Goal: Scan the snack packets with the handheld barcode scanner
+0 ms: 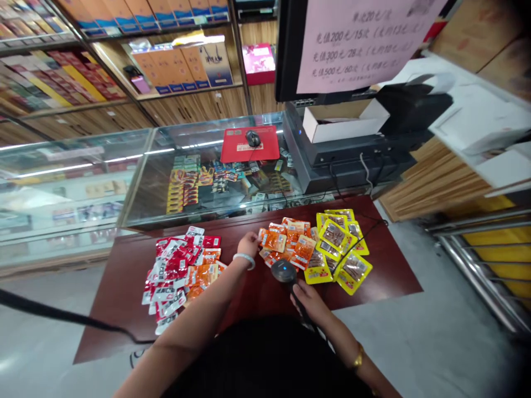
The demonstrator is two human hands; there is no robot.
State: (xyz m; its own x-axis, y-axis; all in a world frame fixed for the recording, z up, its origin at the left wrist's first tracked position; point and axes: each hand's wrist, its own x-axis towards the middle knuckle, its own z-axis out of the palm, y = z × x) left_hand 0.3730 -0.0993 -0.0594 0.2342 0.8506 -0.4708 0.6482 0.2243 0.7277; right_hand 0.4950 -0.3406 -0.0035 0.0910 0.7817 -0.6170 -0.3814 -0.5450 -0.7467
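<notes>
The right hand point(307, 301) is closing its fingers around the handle of a black handheld barcode scanner point(284, 271), whose head is pointing forward toward the snack packets. The left hand point(248, 243), a pale bangle on its wrist, is resting its fingertips on an orange snack packet point(274, 241) at the near edge of the orange pile point(290, 243); whether the fingers are pinching it or only pressing on it is hard to tell, since the hand is hiding the contact. Just beyond the scanner's head, to the right of the fingers, yellow packets point(340, 251) are lying fanned out, touching the orange ones. Well to the left of the left hand, a heap of red, white and orange packets point(178, 273) is lying apart, which I judge to be the sorted or scanned share, though nothing confirms it; the orange and yellow piles seem left to handle. All is sitting on a dark red table point(124, 298). Farther out are a glass display counter point(166, 182), a red mouse mat with mouse point(250, 143) and a monitor bearing a paper notice point(360, 41), its writing too blurred to read. The scanner's cable is largely hidden by the arm.
</notes>
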